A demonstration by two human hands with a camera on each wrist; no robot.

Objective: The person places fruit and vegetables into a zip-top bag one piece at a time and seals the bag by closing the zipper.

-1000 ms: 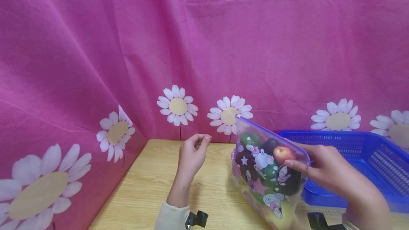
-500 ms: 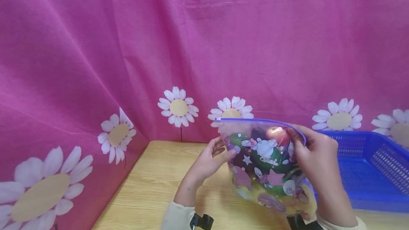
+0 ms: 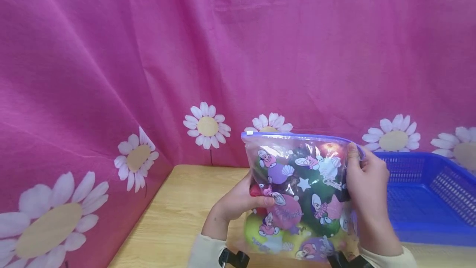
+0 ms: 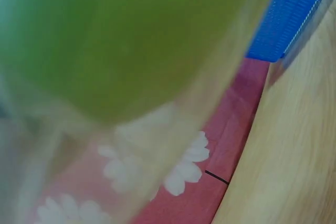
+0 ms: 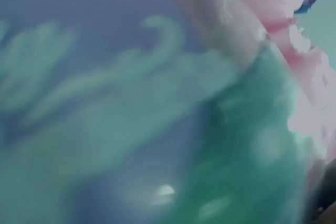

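Observation:
A clear zip bag [image 3: 303, 185] printed with cartoon figures, stars and shells stands upright between both hands in the head view, full of round fruit or vegetables. Its purple zip edge runs along the top, with a white slider [image 3: 249, 132] at the left end. My left hand [image 3: 238, 202] grips the bag's left side, thumb in front and fingers hidden behind. At the upper right corner my right hand [image 3: 366, 189] pinches the bag. A reddish apple-like fruit [image 3: 332, 150] shows near that corner. The bag [image 4: 131, 40] fills much of the left wrist view as a green blur; the right wrist view shows its print [image 5: 121, 93] blurred.
A blue plastic basket [image 3: 412, 156] stands on the wooden table [image 3: 174, 206] at the right, just beyond my right hand. Behind the table hangs a pink cloth [image 3: 316, 53] with daisies, which also covers the left side.
My left hand has come right from beside the bag and taken hold of its left side. The bag has swung from tilted to nearly upright, facing me, with the right hand still holding its corner.

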